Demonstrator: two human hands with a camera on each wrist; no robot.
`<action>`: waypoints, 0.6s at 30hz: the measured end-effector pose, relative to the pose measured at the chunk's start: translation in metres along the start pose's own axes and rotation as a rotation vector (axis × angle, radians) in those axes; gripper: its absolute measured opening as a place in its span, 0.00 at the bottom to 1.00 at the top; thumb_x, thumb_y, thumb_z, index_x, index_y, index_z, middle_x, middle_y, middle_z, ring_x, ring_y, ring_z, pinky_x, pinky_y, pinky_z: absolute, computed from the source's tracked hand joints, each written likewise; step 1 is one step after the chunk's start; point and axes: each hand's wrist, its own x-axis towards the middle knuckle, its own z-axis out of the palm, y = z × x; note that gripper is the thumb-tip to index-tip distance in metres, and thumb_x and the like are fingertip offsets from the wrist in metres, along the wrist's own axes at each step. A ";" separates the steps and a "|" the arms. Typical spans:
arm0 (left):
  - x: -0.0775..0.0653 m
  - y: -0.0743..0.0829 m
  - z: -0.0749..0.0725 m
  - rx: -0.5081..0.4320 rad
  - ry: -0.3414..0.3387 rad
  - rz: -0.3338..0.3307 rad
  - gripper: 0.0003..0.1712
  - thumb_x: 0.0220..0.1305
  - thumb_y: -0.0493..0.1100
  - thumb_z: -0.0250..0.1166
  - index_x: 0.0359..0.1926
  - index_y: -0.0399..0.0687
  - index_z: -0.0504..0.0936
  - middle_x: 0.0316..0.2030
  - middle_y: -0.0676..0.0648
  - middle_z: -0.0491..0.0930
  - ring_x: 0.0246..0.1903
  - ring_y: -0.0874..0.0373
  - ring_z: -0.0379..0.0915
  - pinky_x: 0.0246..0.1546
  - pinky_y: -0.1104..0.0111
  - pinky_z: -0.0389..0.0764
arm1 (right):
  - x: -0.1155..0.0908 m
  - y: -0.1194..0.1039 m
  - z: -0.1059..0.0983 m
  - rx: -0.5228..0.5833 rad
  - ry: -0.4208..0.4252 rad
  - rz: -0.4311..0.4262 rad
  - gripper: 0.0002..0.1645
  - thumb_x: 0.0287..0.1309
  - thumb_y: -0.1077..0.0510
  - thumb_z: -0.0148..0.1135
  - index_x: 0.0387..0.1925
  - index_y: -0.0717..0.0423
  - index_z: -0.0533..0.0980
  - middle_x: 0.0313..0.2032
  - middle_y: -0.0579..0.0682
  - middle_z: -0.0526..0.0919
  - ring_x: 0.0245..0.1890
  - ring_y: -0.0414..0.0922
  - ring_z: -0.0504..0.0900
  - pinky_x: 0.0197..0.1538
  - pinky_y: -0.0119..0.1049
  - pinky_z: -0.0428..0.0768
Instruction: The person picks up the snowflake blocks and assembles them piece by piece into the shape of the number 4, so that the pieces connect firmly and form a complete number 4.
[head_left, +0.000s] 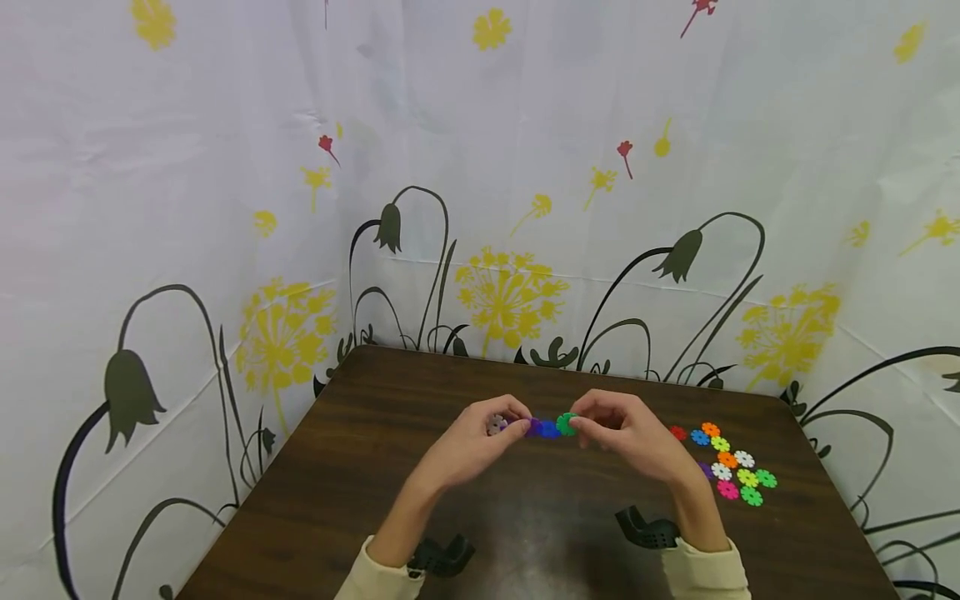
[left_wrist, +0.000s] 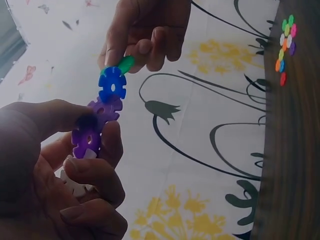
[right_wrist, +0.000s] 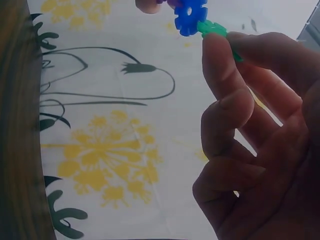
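Note:
A short chain of notched plastic discs is held up above the table between both hands. My left hand [head_left: 483, 437] pinches its purple discs [left_wrist: 106, 109] between thumb and fingers, while a white disc [left_wrist: 75, 184] shows partly behind the curled fingers. Beyond the purple ones comes a blue disc [left_wrist: 112, 84], joined at its edge to a green disc [right_wrist: 214, 29]. Thumb and forefinger of my right hand [head_left: 626, 429] pinch that green disc, which sits at an angle to the blue one. Fingers hide part of the chain.
Loose discs in several colours, among them a pink disc [head_left: 727, 490] and a red disc [head_left: 678, 432], lie flat on the right of the dark wooden table [head_left: 360, 417]. A white curtain [head_left: 480, 150] with printed flowers hangs behind the table.

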 end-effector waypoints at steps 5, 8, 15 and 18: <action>-0.002 -0.002 -0.001 0.029 -0.028 -0.005 0.08 0.80 0.52 0.63 0.50 0.60 0.86 0.42 0.51 0.85 0.40 0.52 0.78 0.39 0.64 0.81 | -0.002 0.000 0.000 -0.002 -0.037 0.010 0.03 0.77 0.57 0.65 0.47 0.46 0.83 0.31 0.50 0.89 0.29 0.45 0.84 0.31 0.37 0.84; -0.002 -0.002 -0.001 0.036 -0.054 0.002 0.08 0.80 0.53 0.63 0.51 0.60 0.86 0.44 0.49 0.86 0.41 0.52 0.79 0.41 0.63 0.80 | -0.003 0.000 -0.002 0.003 -0.061 0.018 0.03 0.77 0.56 0.64 0.46 0.46 0.83 0.31 0.52 0.89 0.29 0.46 0.85 0.31 0.37 0.83; -0.002 -0.003 0.000 0.020 -0.054 0.007 0.09 0.80 0.53 0.63 0.51 0.60 0.86 0.44 0.49 0.86 0.42 0.52 0.78 0.41 0.64 0.80 | -0.002 0.003 -0.002 0.023 -0.068 0.000 0.03 0.77 0.58 0.64 0.47 0.49 0.82 0.31 0.52 0.89 0.29 0.45 0.85 0.32 0.36 0.84; -0.002 -0.005 0.003 -0.018 -0.024 0.013 0.10 0.80 0.52 0.63 0.51 0.56 0.86 0.43 0.48 0.85 0.41 0.51 0.78 0.40 0.66 0.80 | -0.004 0.006 0.004 0.053 -0.017 -0.013 0.03 0.77 0.60 0.63 0.47 0.51 0.82 0.31 0.53 0.88 0.27 0.44 0.84 0.33 0.36 0.86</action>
